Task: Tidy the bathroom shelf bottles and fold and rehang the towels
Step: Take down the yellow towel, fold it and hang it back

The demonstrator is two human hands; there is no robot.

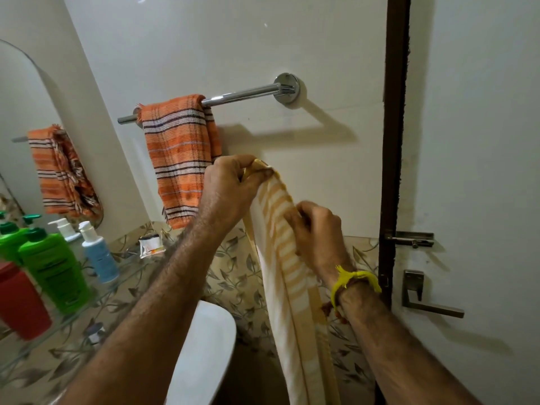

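Note:
A yellow and white striped towel (292, 287) hangs down in front of me, below the chrome towel rail (242, 95). My left hand (230, 185) pinches the towel's top corner. A little lower, my right hand (318, 232) grips its edge. An orange striped towel (178, 159) is folded over the left end of the rail. On the glass shelf (96, 296) at the left stand a green pump bottle (55, 273), a red bottle (20, 302), a blue and white pump bottle (99, 255) and a small white pump bottle (65, 228).
A mirror (20, 112) at the left reflects the orange towel. A white toilet cistern (204, 352) sits below my arms. A door with a latch (409, 239) and a lever handle (429, 299) stands at the right. A small tube (150, 244) rests near the wall.

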